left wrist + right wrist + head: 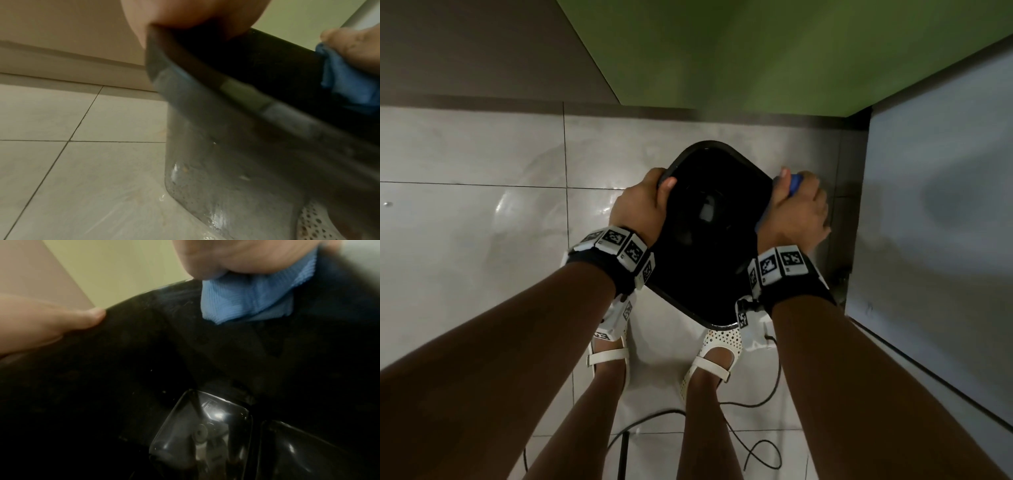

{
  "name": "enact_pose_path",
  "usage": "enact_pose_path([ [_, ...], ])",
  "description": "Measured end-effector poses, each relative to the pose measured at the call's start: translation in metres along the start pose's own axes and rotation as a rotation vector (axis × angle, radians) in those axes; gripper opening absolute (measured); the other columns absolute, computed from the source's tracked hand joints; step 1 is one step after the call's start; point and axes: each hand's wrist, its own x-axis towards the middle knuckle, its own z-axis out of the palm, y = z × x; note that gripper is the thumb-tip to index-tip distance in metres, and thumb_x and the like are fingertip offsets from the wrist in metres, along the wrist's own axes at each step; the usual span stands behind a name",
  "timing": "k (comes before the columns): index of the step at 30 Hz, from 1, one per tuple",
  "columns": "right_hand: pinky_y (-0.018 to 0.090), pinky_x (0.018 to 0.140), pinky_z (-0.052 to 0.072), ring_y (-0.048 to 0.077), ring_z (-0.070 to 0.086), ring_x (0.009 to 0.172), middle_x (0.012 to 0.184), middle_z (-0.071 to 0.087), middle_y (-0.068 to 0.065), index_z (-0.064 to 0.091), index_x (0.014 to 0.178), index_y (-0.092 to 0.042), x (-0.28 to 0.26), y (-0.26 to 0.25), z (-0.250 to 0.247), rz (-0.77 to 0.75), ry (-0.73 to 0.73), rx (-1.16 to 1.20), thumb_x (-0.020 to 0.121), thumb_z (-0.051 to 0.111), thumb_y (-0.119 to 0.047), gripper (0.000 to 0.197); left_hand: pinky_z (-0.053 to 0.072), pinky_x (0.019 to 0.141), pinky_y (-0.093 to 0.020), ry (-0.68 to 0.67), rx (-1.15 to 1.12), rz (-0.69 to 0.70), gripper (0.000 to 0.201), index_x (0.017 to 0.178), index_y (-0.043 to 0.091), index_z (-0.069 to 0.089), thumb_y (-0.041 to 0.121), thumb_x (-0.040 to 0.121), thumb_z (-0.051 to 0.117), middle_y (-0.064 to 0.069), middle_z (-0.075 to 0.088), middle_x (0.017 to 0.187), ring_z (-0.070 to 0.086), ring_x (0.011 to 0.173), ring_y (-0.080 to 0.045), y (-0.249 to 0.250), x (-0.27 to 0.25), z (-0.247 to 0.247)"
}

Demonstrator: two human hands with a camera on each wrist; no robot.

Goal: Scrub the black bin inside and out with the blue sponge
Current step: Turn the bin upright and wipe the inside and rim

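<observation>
The black bin [709, 270] stands on the tiled floor between my feet, its mouth facing up. My left hand [643, 205] grips the bin's left rim, thumb inside, fingers outside. My right hand [799, 209] holds the blue sponge [794, 185] against the right rim. In the left wrist view the bin wall [226, 154] looks wet and the blue sponge [345, 84] sits at the far rim. In the right wrist view the ribbed blue sponge [246, 301] is pressed over the rim under my right hand, and the shiny bin bottom [201, 431] shows below.
Pale floor tiles [482, 222] carry wet streaks to the left of the bin. A green wall [756, 51] stands behind, and a pale panel [941, 205] closes the right side close to the bin. Black cables [756, 452] lie on the floor behind my sandalled feet [719, 356].
</observation>
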Motion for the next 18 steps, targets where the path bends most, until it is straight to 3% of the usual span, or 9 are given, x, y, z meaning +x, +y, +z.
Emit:
enact_pose_path([
  [6,0.042,0.086,0.047,0.031,0.052,0.108,0.119,0.054,0.014,0.047,0.122,-0.012,0.004,0.016,-0.006,0.370,-0.045,0.207,0.097,0.030,-0.048,0.048,0.036,0.071,-0.032,0.001,0.016,0.017,0.038,0.122,0.015,0.048,0.038,0.098,0.030,-0.022,0.066,0.097,0.059,0.090,-0.041,0.004,0.000,0.005],
  [9,0.042,0.089,0.043,0.031,0.050,0.111,0.122,0.053,0.013,0.047,0.124,-0.012,0.009,0.007,-0.004,0.387,-0.007,0.124,0.096,0.032,-0.049,0.048,0.036,0.069,-0.034,-0.004,0.059,0.046,0.038,0.124,0.015,0.046,0.037,0.098,0.029,-0.023,0.066,0.096,0.059,0.089,-0.041,0.002,0.002,0.005],
  [13,0.038,0.072,0.049,0.032,0.063,0.086,0.096,0.066,0.015,0.064,0.104,-0.011,0.012,-0.018,0.003,0.009,0.178,0.033,0.089,0.038,-0.051,0.050,0.035,0.064,-0.035,0.022,0.105,0.077,0.040,0.125,0.012,0.044,0.037,0.098,0.029,-0.024,0.065,0.092,0.059,0.084,-0.043,-0.003,0.008,0.001],
  [14,0.037,0.075,0.047,0.030,0.062,0.087,0.097,0.066,0.013,0.063,0.106,-0.013,0.012,-0.026,0.005,-0.102,0.123,0.008,0.090,0.039,-0.050,0.047,0.035,0.064,-0.036,0.014,0.124,0.087,0.040,0.125,0.012,0.043,0.038,0.098,0.028,-0.024,0.065,0.092,0.059,0.084,-0.043,-0.002,0.010,0.000],
  [16,0.035,0.085,0.040,0.024,0.057,0.099,0.109,0.062,0.008,0.056,0.118,-0.016,0.008,-0.048,0.011,-0.322,-0.122,-0.008,0.093,0.040,-0.050,0.045,0.034,0.063,-0.035,-0.001,0.160,0.115,0.042,0.127,0.012,0.042,0.039,0.098,0.027,-0.025,0.065,0.093,0.059,0.084,-0.043,-0.001,0.010,0.000],
  [18,0.034,0.080,0.041,0.023,0.057,0.093,0.104,0.063,0.007,0.058,0.116,-0.016,0.001,-0.071,0.016,-0.465,-0.203,0.048,0.091,0.040,-0.050,0.046,0.032,0.062,-0.035,-0.010,0.188,0.132,0.043,0.127,0.011,0.041,0.039,0.099,0.026,-0.025,0.064,0.093,0.059,0.085,-0.042,-0.001,0.008,0.001],
])
